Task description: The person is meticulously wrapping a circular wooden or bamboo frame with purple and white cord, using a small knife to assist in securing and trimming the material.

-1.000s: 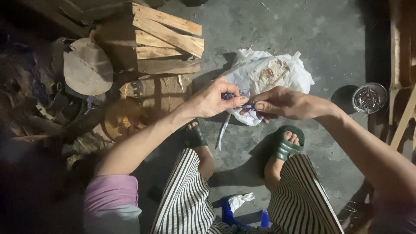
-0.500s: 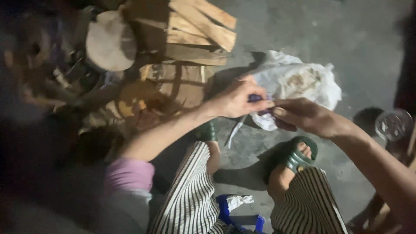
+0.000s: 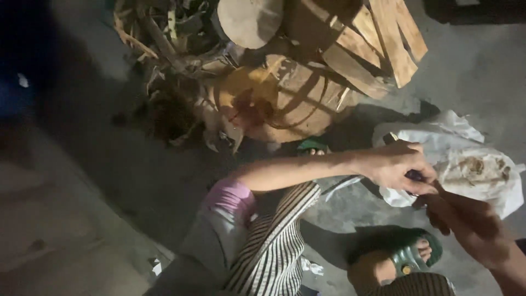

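Observation:
My left hand [image 3: 395,165] reaches across my knee and pinches a small dark purple object [image 3: 415,175] in its fingertips. Fingers closed, my right hand [image 3: 466,223] meets it from the lower right and touches the same object; its exact grip is blurred. A pale strip [image 3: 341,184] trails down to the left under my left wrist. Just behind both hands a crumpled white plastic bag [image 3: 476,172] with brownish matter on it lies on the concrete floor.
Split wooden planks [image 3: 383,38] and a round wooden block [image 3: 249,19] are piled at the top, with dry husks and scraps [image 3: 164,49] to their left. My foot in a green sandal [image 3: 408,257] rests on the floor. My striped trousers [image 3: 268,252] fill the lower middle.
The view has swung left and down, so the hands and bag now sit at the right edge. Both hands stay together on the small object.

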